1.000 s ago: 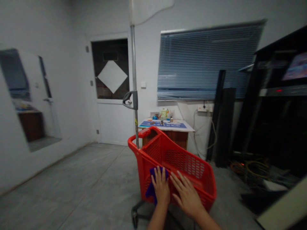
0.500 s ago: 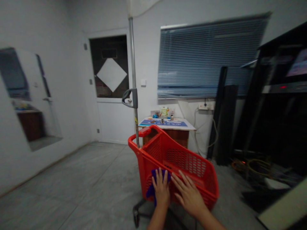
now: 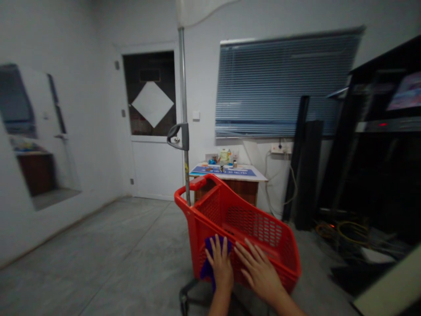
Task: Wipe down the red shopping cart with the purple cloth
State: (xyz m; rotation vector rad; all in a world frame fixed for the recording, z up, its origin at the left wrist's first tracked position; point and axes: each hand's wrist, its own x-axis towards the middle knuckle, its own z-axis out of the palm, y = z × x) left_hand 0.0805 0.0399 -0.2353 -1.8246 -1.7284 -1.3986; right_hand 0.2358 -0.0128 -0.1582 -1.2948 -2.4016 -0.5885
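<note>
Fingers [image 3: 224, 248] lie spread, left hand [image 3: 221, 265] on a purple cloth [image 3: 207, 268], right hand [image 3: 258, 272] on a red shopping cart [image 3: 263, 232], a desk [image 3: 243, 193] beyond.

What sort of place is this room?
Probably a plain workroom or storage room, not a home or a working shop. A red shopping cart stands on a bare grey concrete floor, and loose cables lie in a heap on the floor beside tall black panels.
</note>
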